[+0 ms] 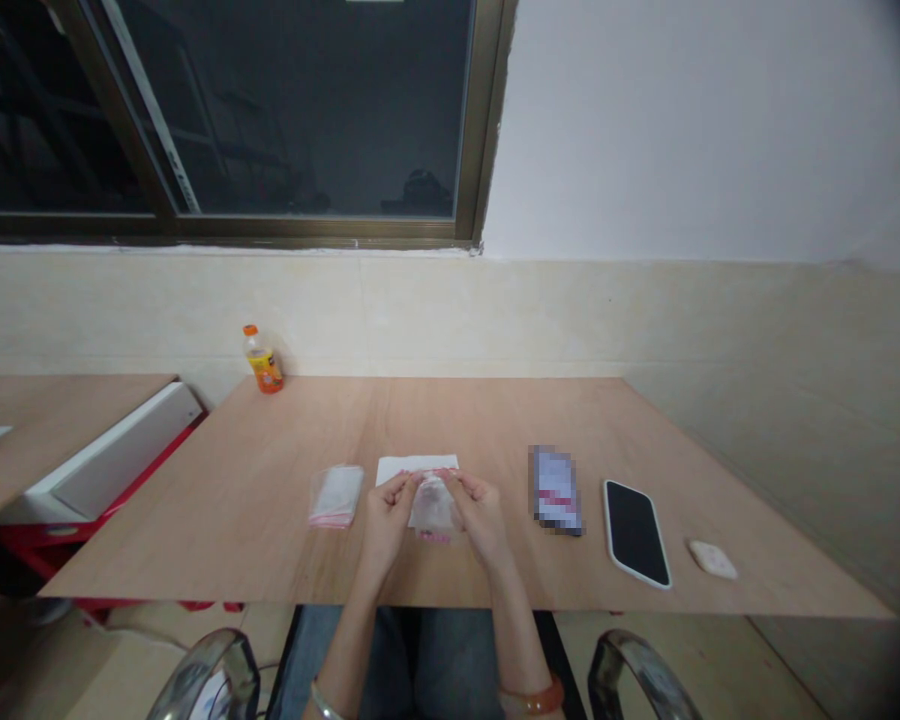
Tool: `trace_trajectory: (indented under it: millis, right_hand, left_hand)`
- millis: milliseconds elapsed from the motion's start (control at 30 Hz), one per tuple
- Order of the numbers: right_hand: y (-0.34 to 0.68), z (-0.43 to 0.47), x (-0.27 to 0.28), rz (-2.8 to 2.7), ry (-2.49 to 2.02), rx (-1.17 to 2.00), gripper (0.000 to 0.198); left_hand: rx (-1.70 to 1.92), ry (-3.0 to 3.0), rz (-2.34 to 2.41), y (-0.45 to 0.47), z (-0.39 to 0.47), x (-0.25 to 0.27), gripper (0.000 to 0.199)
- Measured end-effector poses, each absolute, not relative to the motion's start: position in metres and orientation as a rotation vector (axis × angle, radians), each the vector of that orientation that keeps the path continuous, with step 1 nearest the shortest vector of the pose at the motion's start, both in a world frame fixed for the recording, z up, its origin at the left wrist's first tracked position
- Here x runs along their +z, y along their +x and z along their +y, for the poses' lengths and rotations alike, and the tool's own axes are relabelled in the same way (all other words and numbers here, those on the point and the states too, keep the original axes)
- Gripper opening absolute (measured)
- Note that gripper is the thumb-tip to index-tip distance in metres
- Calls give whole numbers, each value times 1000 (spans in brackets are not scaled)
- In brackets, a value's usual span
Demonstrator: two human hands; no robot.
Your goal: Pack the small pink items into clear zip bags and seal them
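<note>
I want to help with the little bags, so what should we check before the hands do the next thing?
1. Both hands on the bag: ok. The left hand and right hand pinch the top of the small clear plastic bag with a pink strip.
2. Bag sealed: cannot tell.
3. Bag contents: cannot tell, too small.
4. White paper sheet within reach: ok, just behind the bag.
5. Second clear pink-edged bag out of the way: ok, lying flat to the left.
6. Black phone in a white case apart from the work: ok, off to the right.
</note>
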State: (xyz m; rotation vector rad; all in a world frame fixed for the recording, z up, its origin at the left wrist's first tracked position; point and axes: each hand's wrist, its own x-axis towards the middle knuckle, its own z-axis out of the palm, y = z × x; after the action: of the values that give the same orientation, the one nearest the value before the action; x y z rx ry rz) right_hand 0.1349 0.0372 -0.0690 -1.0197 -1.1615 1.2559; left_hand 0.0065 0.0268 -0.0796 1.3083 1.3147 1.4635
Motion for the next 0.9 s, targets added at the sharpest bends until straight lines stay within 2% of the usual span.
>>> trace_trajectory:
  millis: [167, 400, 667, 900]
  right_hand:
    - [145, 41, -70, -1145, -1075, 1335, 36]
    - [156, 71, -57, -1304, -1054, 1259, 28]
    - [165, 121, -38, -1557, -1130, 1030, 18]
    - [170, 126, -42, -1546, -1065, 1119, 17]
  left_hand:
    - [1413, 1304, 1279, -1, 28, -77, 32]
    - [1311, 1416, 1362, -18, 60, -59, 33]
    - [1181, 1680, 1295, -30, 118, -52, 16]
    - [1151, 1626, 1242, -27, 133, -55, 17]
